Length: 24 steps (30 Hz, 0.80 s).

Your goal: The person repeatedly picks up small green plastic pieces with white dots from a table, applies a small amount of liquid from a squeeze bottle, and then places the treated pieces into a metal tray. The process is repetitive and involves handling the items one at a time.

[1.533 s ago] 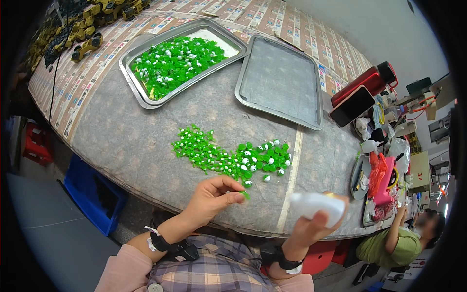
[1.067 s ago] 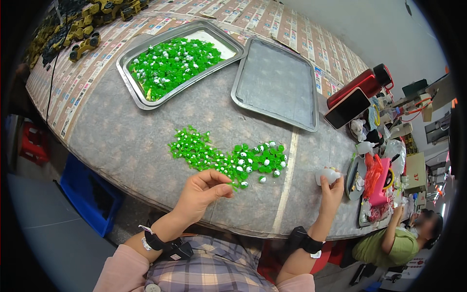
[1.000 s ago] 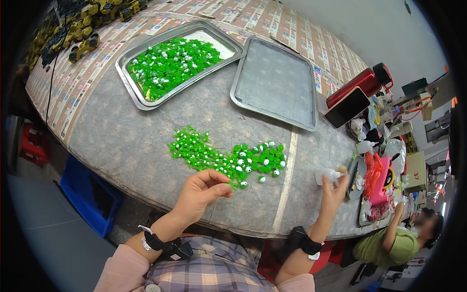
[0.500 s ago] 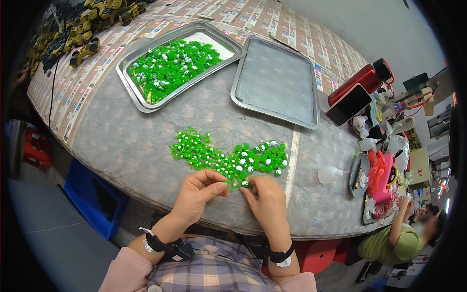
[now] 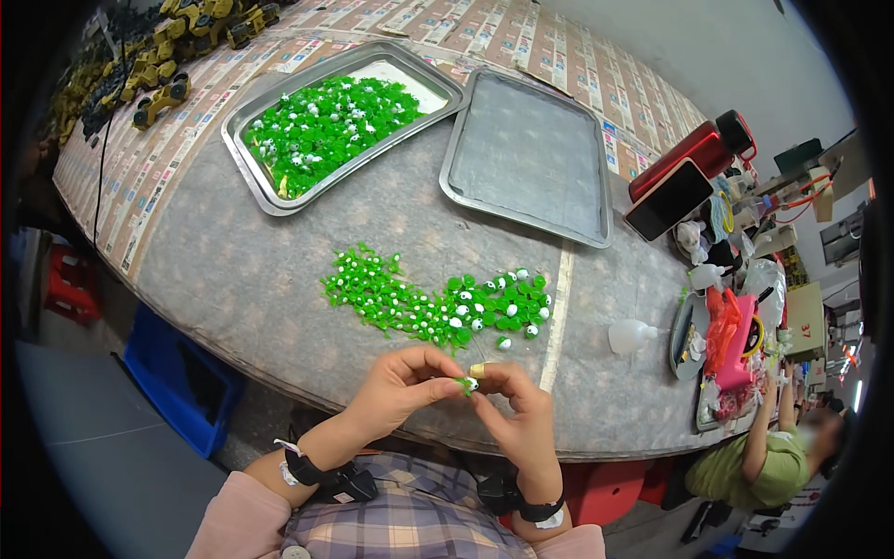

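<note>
L hand (image 5: 400, 391) & R hand (image 5: 520, 415) tog., thumbs + fingertips pinched on one small green-and-white plastic piece (image 5: 470, 384), over near edge of grey cloth-covered table (image 5: 247, 270), just nearer than scattered pile of green-and-white bits (image 5: 396, 298). Translucent white plastic bottle (image 5: 631, 335) apart, to R. Rect. silver metal tray (image 5: 281, 207) w/ more bits, far L.

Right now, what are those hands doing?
Left hand pinching a green-white piece; right hand at it. Loose pile just beyond. White bottle off right, not blocking.
</note>
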Motion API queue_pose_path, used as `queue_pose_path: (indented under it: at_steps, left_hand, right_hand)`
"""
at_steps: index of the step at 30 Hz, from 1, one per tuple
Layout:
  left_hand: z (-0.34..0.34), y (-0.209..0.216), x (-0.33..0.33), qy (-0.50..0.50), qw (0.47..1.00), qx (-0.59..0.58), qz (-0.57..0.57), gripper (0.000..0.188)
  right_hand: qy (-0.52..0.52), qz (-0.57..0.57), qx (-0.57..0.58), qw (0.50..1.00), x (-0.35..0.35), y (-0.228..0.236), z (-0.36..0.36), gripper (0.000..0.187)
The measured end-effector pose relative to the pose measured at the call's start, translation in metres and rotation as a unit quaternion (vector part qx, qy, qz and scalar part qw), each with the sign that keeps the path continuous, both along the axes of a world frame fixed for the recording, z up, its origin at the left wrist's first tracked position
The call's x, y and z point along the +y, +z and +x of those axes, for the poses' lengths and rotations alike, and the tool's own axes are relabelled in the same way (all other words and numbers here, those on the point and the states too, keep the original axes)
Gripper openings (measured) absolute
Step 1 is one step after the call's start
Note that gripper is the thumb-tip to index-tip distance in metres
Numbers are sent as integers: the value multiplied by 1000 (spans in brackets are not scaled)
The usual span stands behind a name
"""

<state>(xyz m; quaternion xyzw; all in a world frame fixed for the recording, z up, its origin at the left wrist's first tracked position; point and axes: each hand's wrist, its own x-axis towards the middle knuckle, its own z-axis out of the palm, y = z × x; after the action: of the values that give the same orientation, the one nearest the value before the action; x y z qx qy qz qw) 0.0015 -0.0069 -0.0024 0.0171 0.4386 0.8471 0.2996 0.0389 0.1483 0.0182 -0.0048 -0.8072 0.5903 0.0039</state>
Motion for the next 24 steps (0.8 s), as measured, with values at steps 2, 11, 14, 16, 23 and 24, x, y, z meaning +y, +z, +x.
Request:
queue_pose_path:
  at_steps: [2, 11, 14, 16, 23, 24]
  left_hand:
    - [0, -4, -1, -4, 1000, 18, 0, 11]
    - [3, -5, 3, 14, 1000, -16, -15, 10]
    - [3, -4, 3, 14, 1000, -16, -20, 9]
    - [3, -2, 3, 12, 1000, -17, -22, 9]
    - [3, 1, 3, 14, 994, 61, -86, 8]
    - [4, 6, 2, 20, 989, 91, -114, 8]
  right_hand:
    - [-9, -86, -31, 996, 1, -2, 2, 21]
    - [-72, -307, -61, 947, 6, -4, 5, 22]
    - [-66, -320, -76, 942, 7, -4, 7, 21]
    - [-68, -313, -75, 944, 4, -2, 6, 20]
    - [-52, -265, -52, 961, 1, -7, 6, 19]
    - [-51, -283, -72, 955, 3, -7, 6, 19]
